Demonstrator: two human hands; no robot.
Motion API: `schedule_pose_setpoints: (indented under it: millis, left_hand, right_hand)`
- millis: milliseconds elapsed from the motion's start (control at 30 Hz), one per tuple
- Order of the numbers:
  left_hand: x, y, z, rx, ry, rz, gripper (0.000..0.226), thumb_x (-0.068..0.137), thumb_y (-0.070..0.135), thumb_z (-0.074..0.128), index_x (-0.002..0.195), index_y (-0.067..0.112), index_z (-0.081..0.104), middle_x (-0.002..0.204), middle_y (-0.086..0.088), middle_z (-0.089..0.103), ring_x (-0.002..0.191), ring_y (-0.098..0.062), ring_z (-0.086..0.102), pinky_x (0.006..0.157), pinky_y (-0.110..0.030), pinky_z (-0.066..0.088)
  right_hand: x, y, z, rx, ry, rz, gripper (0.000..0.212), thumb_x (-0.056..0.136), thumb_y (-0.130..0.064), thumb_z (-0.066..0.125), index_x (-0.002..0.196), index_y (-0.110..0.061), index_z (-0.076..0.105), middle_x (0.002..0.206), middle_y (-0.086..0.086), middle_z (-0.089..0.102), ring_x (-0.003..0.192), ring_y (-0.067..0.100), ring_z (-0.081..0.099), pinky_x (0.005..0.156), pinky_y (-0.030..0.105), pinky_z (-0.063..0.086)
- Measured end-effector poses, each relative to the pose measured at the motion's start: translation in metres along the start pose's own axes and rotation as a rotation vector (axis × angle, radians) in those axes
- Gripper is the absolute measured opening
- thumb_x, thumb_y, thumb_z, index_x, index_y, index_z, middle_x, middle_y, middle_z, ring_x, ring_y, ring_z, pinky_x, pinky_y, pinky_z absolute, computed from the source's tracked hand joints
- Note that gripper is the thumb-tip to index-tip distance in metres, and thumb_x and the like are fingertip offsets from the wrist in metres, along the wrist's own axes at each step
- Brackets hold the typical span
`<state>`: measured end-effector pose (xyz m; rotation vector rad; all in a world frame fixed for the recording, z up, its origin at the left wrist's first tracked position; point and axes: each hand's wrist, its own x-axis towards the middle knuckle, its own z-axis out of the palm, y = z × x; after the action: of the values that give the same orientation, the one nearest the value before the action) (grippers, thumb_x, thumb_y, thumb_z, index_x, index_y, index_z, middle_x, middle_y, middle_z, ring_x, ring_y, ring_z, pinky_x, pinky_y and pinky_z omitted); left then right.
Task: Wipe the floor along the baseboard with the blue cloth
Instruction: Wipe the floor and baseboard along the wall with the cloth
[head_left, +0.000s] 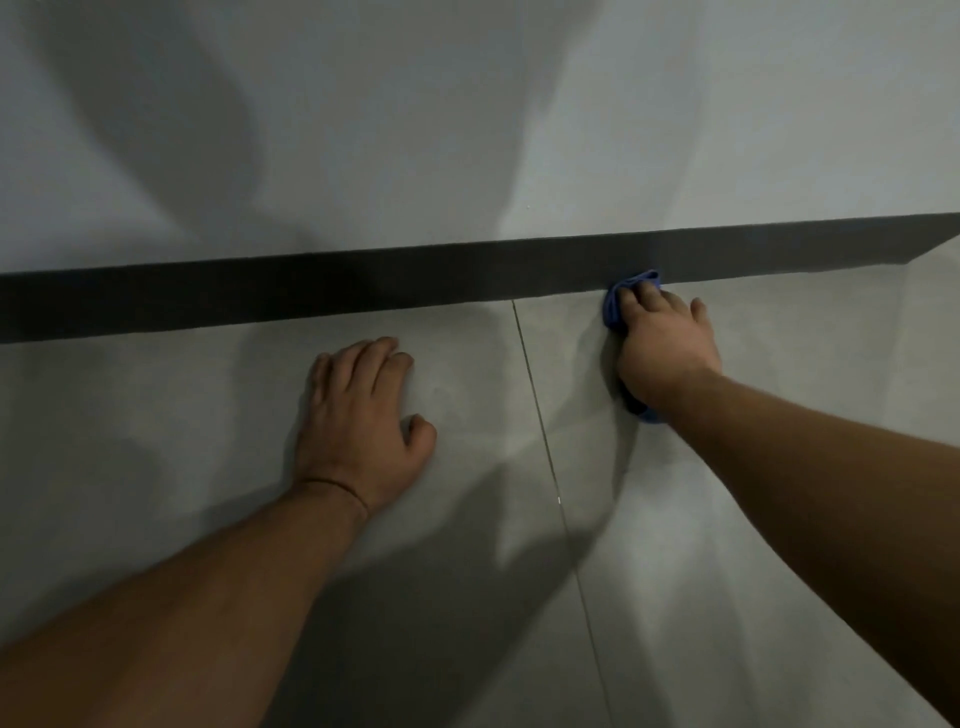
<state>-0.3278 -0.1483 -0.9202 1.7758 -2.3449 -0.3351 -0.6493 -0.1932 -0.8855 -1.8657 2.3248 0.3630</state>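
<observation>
Grey tile floor (753, 545). Right hand (667, 343) presses blue cloth (614, 307), fingers laid over it, thumb hidden. Cloth at 2 o'clock, touching dark baseboard (311, 296). Left hand (358, 415) at 8 o'clock, flat on floor, fingers together. Grout line (540, 415) between hands.

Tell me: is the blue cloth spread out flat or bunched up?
Bunched up: the blue cloth shows only as crumpled edges around the right hand pressing it at the baseboard.
</observation>
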Motion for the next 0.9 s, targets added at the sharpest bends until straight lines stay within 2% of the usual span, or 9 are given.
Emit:
schedule_pose_setpoints:
  millis: [100, 200, 300, 367, 433, 500, 667, 767, 900]
  left_hand:
    - [0.001, 0.001, -0.003, 0.008, -0.016, -0.001, 0.071, 0.076, 0.045, 0.041, 0.138, 0.013, 0.054, 0.149, -0.011, 0.048, 0.138, -0.033, 0.043, 0.12, -0.057, 0.026]
    - [0.001, 0.0, -0.007, -0.004, -0.041, 0.001, 0.073, 0.076, 0.048, 0.04, 0.139, 0.014, 0.053, 0.151, -0.01, 0.046, 0.138, -0.032, 0.041, 0.12, -0.054, 0.026]
    - [0.001, -0.002, -0.011, -0.062, -0.077, -0.002, 0.072, 0.075, 0.045, 0.046, 0.141, 0.015, 0.052, 0.154, -0.007, 0.044, 0.14, -0.03, 0.038, 0.122, -0.052, 0.023]
    - [-0.001, -0.005, -0.016, -0.145, -0.092, -0.004, 0.072, 0.074, 0.041, 0.051, 0.141, 0.015, 0.053, 0.156, -0.007, 0.042, 0.144, -0.029, 0.036, 0.124, -0.051, 0.02]
    - [-0.006, -0.013, -0.02, -0.222, -0.061, -0.024, 0.069, 0.075, 0.036, 0.052, 0.14, 0.013, 0.055, 0.156, -0.007, 0.043, 0.144, -0.028, 0.037, 0.125, -0.047, 0.022]
    - [-0.017, -0.031, -0.023, -0.211, 0.037, -0.079, 0.063, 0.077, 0.032, 0.05, 0.136, 0.012, 0.058, 0.153, -0.008, 0.048, 0.141, -0.028, 0.041, 0.122, -0.045, 0.03]
    - [-0.044, -0.074, -0.03, -0.159, 0.131, -0.263, 0.057, 0.081, 0.028, 0.049, 0.135, 0.013, 0.057, 0.147, -0.008, 0.05, 0.136, -0.028, 0.042, 0.116, -0.046, 0.039]
    - [-0.046, -0.076, -0.027, -0.153, 0.126, -0.233, 0.061, 0.079, 0.029, 0.049, 0.135, 0.008, 0.057, 0.144, -0.013, 0.052, 0.134, -0.031, 0.044, 0.117, -0.045, 0.037]
    - [-0.044, -0.074, -0.026, -0.118, 0.107, -0.21, 0.062, 0.077, 0.03, 0.052, 0.133, 0.005, 0.056, 0.142, -0.016, 0.053, 0.132, -0.034, 0.046, 0.117, -0.048, 0.035]
  right_hand:
    - [0.002, -0.008, -0.001, -0.017, 0.0, -0.002, 0.073, 0.093, -0.007, 0.05, 0.161, -0.019, 0.024, 0.168, 0.008, 0.024, 0.155, 0.03, 0.019, 0.126, 0.052, 0.005]
    - [-0.003, -0.026, 0.002, 0.11, 0.015, -0.046, 0.064, 0.097, -0.006, 0.043, 0.159, -0.015, 0.029, 0.167, 0.01, 0.025, 0.155, 0.031, 0.017, 0.126, 0.045, 0.009]
    - [-0.019, -0.061, 0.01, 0.272, -0.004, -0.186, 0.063, 0.099, -0.007, 0.043, 0.16, -0.016, 0.03, 0.169, 0.006, 0.021, 0.156, 0.029, 0.012, 0.125, 0.037, 0.006]
    - [-0.033, -0.09, 0.015, 0.317, 0.01, -0.302, 0.064, 0.098, -0.009, 0.046, 0.159, -0.016, 0.032, 0.169, 0.004, 0.023, 0.156, 0.03, 0.011, 0.125, 0.037, 0.005]
    - [-0.042, -0.121, 0.014, 0.368, -0.019, -0.362, 0.063, 0.098, -0.014, 0.045, 0.159, -0.018, 0.032, 0.169, 0.002, 0.022, 0.156, 0.029, 0.009, 0.125, 0.04, 0.004]
    - [-0.046, -0.15, 0.01, 0.399, -0.092, -0.422, 0.061, 0.1, -0.019, 0.042, 0.159, -0.02, 0.03, 0.17, 0.0, 0.019, 0.157, 0.027, 0.006, 0.126, 0.042, 0.002]
    - [-0.041, -0.207, -0.003, 0.172, -0.245, -0.643, 0.063, 0.103, -0.03, 0.038, 0.162, -0.032, 0.015, 0.171, -0.006, 0.006, 0.157, 0.025, 0.001, 0.127, 0.049, 0.007]
    - [-0.039, -0.239, -0.01, 0.115, -0.287, -0.761, 0.064, 0.104, -0.027, 0.038, 0.163, -0.031, 0.012, 0.172, -0.006, 0.002, 0.157, 0.024, -0.002, 0.127, 0.049, 0.003]
    - [-0.031, -0.247, -0.011, 0.199, -0.288, -0.852, 0.058, 0.107, -0.028, 0.035, 0.162, -0.036, 0.016, 0.171, -0.01, 0.005, 0.157, 0.018, -0.004, 0.124, 0.041, -0.005]
